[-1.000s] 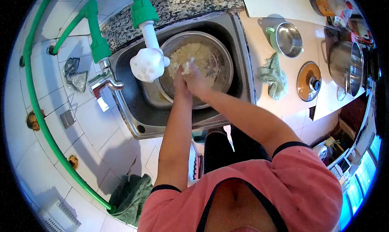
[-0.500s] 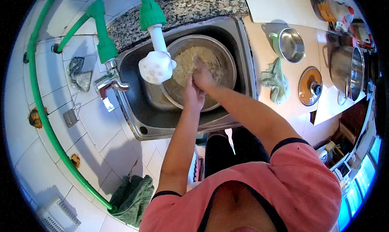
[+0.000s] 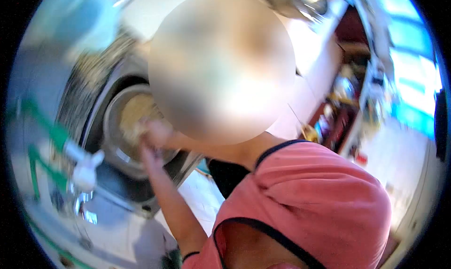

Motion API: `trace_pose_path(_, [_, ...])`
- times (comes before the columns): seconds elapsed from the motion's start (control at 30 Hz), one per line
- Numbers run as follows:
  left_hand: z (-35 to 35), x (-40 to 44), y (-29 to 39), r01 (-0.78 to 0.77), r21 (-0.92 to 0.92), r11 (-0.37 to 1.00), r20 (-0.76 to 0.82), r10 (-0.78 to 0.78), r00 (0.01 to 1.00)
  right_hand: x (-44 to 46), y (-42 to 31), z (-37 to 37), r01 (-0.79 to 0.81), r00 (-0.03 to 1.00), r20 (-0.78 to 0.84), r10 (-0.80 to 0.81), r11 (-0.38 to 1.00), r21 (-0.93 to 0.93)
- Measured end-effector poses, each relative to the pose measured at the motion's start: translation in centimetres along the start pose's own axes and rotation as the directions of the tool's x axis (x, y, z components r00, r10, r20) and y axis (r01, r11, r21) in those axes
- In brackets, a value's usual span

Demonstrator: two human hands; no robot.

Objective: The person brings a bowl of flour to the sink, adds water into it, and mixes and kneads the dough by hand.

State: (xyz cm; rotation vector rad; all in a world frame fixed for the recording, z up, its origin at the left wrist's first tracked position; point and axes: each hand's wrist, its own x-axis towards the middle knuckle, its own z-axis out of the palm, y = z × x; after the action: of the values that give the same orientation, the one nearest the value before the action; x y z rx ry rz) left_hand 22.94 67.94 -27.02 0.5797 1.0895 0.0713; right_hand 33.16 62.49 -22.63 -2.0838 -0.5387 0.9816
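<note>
A wide metal bowl [image 3: 112, 149] stands in the sink, holding a pale yellowish, crumbly mass [image 3: 135, 113] whose kind I cannot make out. My right hand [image 3: 157, 133] is over the near part of that mass. Close below it, my left hand [image 3: 151, 157] is at the bowl's near side, and the two hands seem to touch. Motion smears the fingers of both, so neither their pose nor anything between them shows clearly.
The dark sink basin [image 3: 105, 177] surrounds the bowl. A white tap head [image 3: 87, 170] on green piping and a metal tap [image 3: 83, 205] are on the left. A large blurred round patch hides much of the counter. Metal pots [image 3: 310, 1] stand beyond it.
The view has swung to the right, so the sink, bowl and hands now appear further left and turned. Both hands remain together at the bowl.
</note>
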Motion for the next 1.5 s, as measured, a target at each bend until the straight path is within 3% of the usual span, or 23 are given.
trace_pose_path(0.03, [-1.2,0.2,-0.1,0.034,0.089,0.995,-0.047,-0.03,0.998,-0.8,-0.3,-0.7,-0.062,0.998,0.004,0.062,0.998,0.029])
trace_pose_path(0.07, [-0.1,-0.6,0.0,0.008,0.002,1.0,-0.037,-0.008,0.999,-1.7,-0.6,-1.3,-0.124,0.992,0.007,0.124,0.991,0.058])
trace_pose_path(0.1, [1.0,-1.7,0.5,0.002,-0.02,1.0,-0.053,-0.003,0.999,-2.2,-0.9,-2.1,-0.007,1.0,0.027,0.004,0.993,0.121])
trace_pose_path(0.13, [1.8,-2.6,0.9,-0.008,-0.038,0.999,-0.076,0.005,0.997,-1.0,0.6,1.4,-0.148,0.987,0.068,0.146,0.988,0.035])
trace_pose_path(0.27, [1.7,-4.0,2.0,0.096,0.226,0.969,-0.297,-0.025,0.955,-1.3,1.7,1.9,0.016,0.976,0.22,-0.004,0.999,-0.052])
trace_pose_path(0.33, [-3.4,-1.4,1.4,0.065,0.269,0.961,-0.229,-0.002,0.974,-0.5,1.8,3.7,-0.018,0.983,0.182,0.032,0.997,-0.08])
trace_pose_path(0.43, [-3.4,0.4,1.9,0.016,0.334,0.942,-0.124,0.027,0.992,3.9,4.2,10.8,-0.077,0.993,0.07,0.091,0.981,-0.178])
trace_pose_path(0.47, [-2.3,-0.7,2.0,-0.018,0.365,0.931,-0.093,0.056,0.994,3.5,3.6,9.1,-0.083,0.99,0.1,0.098,0.986,-0.144])
trace_pose_path(0.6, [-11.5,5.7,2.5,0.048,0.429,0.902,-0.017,-0.045,0.999,-1.4,0.3,-1.7,-0.12,0.964,0.238,0.119,0.993,-0.011])
trace_pose_path(0.77, [-2.4,-0.3,1.3,0.064,0.476,0.877,-0.188,0.031,0.982,0.1,1.3,-2.7,0.027,0.957,0.288,0.012,0.991,-0.129])
trace_pose_path(0.87, [4.8,-6.5,1.4,0.028,0.525,0.851,-0.348,0.185,0.919,0.3,2.2,-1.4,0.131,0.959,0.268,-0.092,0.983,-0.13])
trace_pose_path(0.9, [8.5,-9.0,1.5,0.0,0.572,0.82,-0.403,0.281,0.871,0.3,2.4,-1.0,0.184,0.947,0.288,-0.14,0.974,-0.132])
trace_pose_path(0.93, [4.2,-6.9,0.6,-0.055,0.882,0.469,-0.16,0.408,0.899,0.8,2.8,-0.9,0.232,0.936,0.302,-0.181,0.963,-0.141])
trace_pose_path(0.97, [-0.3,-4.8,-0.4,-0.117,0.993,0.014,0.094,0.504,0.859,1.5,3.3,-0.9,0.268,0.925,0.313,-0.213,0.953,-0.144])
trace_pose_path(1.03, [-4.8,-0.8,-0.3,-0.181,0.919,0.35,0.031,0.396,0.918,3.6,4.4,-0.8,0.309,0.911,0.33,-0.247,0.939,-0.148])
trace_pose_path(1.07, [-3.0,-1.8,-0.6,-0.272,0.956,-0.112,0.285,0.583,0.761,4.7,5.3,-0.7,0.291,0.92,0.314,-0.236,0.946,-0.144])
trace_pose_path(1.13, [-2.4,-2.2,0.3,0.001,1.0,0.015,-0.007,0.395,0.919,6.3,5.9,0.2,0.206,0.942,0.292,-0.166,0.972,-0.11])
trace_pose_path(1.17, [-2.5,-2.4,0.4,0.014,0.999,0.031,-0.025,0.401,0.916,6.8,4.7,-0.9,0.168,0.941,0.309,-0.136,0.982,-0.081])
trace_pose_path(1.23, [-2.1,-3.0,0.0,-0.06,0.996,-0.073,0.089,0.517,0.851,7.0,3.5,-2.0,0.172,0.931,0.352,-0.095,0.966,-0.195])
trace_pose_path(1.3, [-2.5,-2.8,-0.4,-0.041,0.998,-0.054,0.063,0.528,0.847,7.1,2.3,-2.4,0.183,0.92,0.388,-0.051,0.933,-0.31])
trace_pose_path(1.4, [-3.3,-3.1,-0.5,-0.111,0.994,-0.019,0.1,0.603,0.791,6.8,1.5,-2.9,0.328,0.872,0.489,-0.033,0.78,-0.532])
trace_pose_path(1.47, [-4.0,-3.2,-0.2,-0.188,0.982,0.001,0.139,0.668,0.731,7.1,1.4,-2.4,0.468,0.809,0.579,0.104,0.484,-0.739])
trace_pose_path(1.5, [-3.9,-3.5,0.2,-0.161,0.972,-0.173,0.236,0.679,0.696,7.3,1.9,-2.2,0.478,0.804,0.586,0.103,0.473,-0.74])
